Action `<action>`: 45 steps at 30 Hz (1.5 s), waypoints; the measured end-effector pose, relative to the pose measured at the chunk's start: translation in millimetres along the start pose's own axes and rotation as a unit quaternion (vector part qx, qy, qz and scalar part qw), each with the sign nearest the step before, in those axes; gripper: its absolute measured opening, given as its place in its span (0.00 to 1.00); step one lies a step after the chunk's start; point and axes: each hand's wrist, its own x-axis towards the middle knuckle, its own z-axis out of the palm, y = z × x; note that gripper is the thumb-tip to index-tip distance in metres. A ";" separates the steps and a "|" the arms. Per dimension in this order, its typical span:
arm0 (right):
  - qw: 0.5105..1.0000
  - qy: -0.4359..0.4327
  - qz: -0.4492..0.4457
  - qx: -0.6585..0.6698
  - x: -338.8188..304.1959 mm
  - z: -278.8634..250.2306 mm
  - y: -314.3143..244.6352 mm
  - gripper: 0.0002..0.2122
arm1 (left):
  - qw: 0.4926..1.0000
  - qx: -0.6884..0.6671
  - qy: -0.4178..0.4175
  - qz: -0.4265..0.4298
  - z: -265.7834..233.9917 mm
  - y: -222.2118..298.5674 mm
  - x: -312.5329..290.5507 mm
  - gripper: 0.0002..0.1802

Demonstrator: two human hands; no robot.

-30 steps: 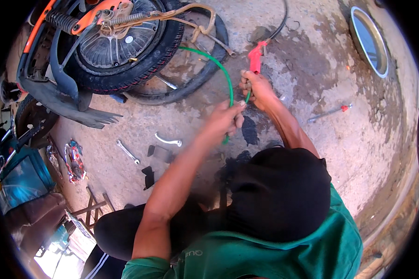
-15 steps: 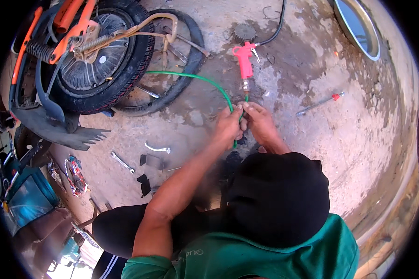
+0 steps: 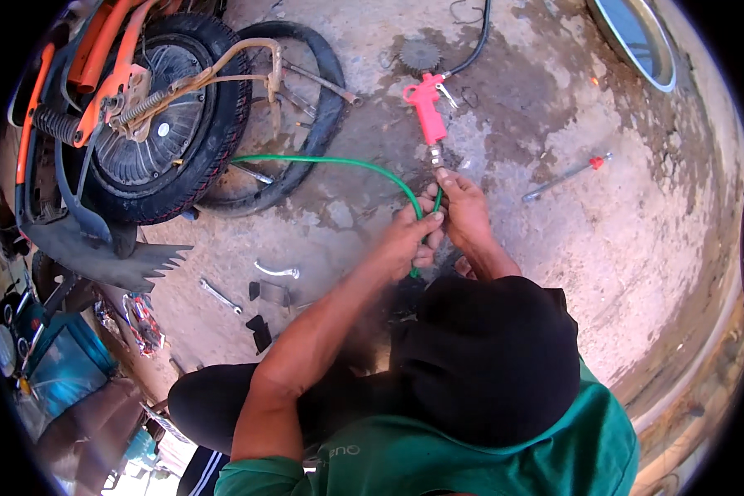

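Observation:
A thin green hose (image 3: 339, 160) curves from the wheel to my hands in the middle of the view. My left hand (image 3: 412, 236) is closed round the hose. Just ahead and to the right, my right hand (image 3: 466, 207) pinches the hose's end at the metal fitting of a pink air blow gun (image 3: 427, 110). The blow gun lies on the ground with its nozzle end toward me, and a black air hose (image 3: 473, 58) runs from its far end. My fingers partly hide the joint between hose and fitting.
At left a scooter's wheel (image 3: 169, 124) with orange frame parts lies over a loose tire (image 3: 326, 116). A toothed disc (image 3: 420, 54), a basin of water (image 3: 636, 41), a metal rod with a red piece (image 3: 564, 178), a wrench (image 3: 221, 296) and a brake lever (image 3: 276, 270) are on the ground.
My right hand has moved up the hose to the blow gun's fitting. My left hand has shifted slightly lower, still holding the hose. The whole view has shifted slightly.

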 end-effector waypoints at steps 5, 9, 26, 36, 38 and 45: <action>0.995 -0.027 -0.009 0.094 17.6 -12.4 4.5 0.12 | 0.994 0.094 0.053 0.004 0.0 17.2 13.1 0.15; 0.998 -0.002 -0.064 0.024 22.5 -20.7 -2.7 0.09 | 0.974 0.145 0.167 0.051 9.4 37.9 36.0 0.26; 0.967 0.029 -0.114 -0.226 -15.9 -36.9 -56.6 0.15 | 0.975 0.165 0.057 0.133 37.3 74.9 113.0 0.16; 0.955 0.007 -0.091 -0.282 -32.7 -17.7 -53.5 0.15 | 0.955 0.123 0.111 0.246 16.9 65.0 78.5 0.18; 0.916 0.015 -0.174 -0.362 -40.6 -13.5 -48.6 0.14 | 0.942 0.152 0.101 0.281 12.7 62.6 72.0 0.19; 0.788 -0.023 -0.359 -0.499 -38.1 -12.7 -52.8 0.09 | 0.947 0.136 0.090 0.275 16.2 64.4 46.8 0.19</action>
